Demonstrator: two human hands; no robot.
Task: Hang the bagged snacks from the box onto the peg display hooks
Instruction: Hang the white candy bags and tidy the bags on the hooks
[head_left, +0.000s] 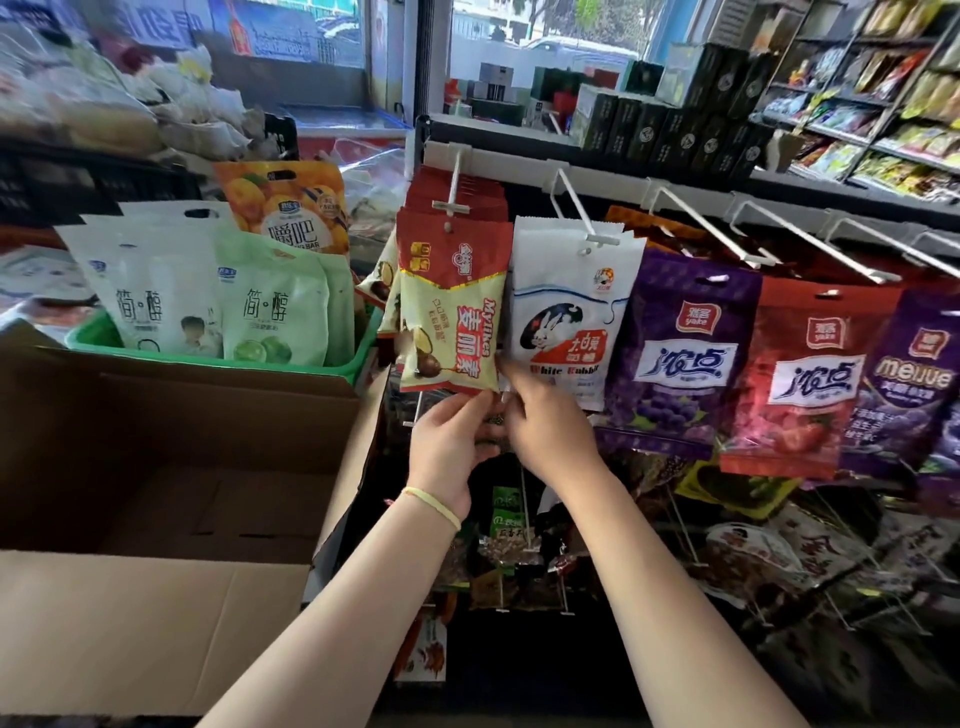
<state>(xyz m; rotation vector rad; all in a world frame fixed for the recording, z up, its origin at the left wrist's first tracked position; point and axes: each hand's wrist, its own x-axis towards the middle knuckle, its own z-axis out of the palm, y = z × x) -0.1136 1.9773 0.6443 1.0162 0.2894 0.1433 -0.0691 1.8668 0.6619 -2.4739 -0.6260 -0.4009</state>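
A red and cream Mylikes snack bag (451, 312) hangs at the front of a full white peg hook (453, 195). My left hand (451, 447) and my right hand (545, 421) meet just under its bottom edge. Between their fingertips they pinch a small dark bag (493, 418) that is mostly hidden. A White Rabbit bag (569, 306) hangs on the hook to the right. The open cardboard box (171, 467) stands at my lower left, and its inside looks bare.
Purple and red candy bags (680, 358) hang along the same rail to the right. More snack bags (509, 551) fill the lower hooks under my arms. A green crate (93, 338) with tall pouches stands behind the box. Store shelves (872, 104) line the far right.
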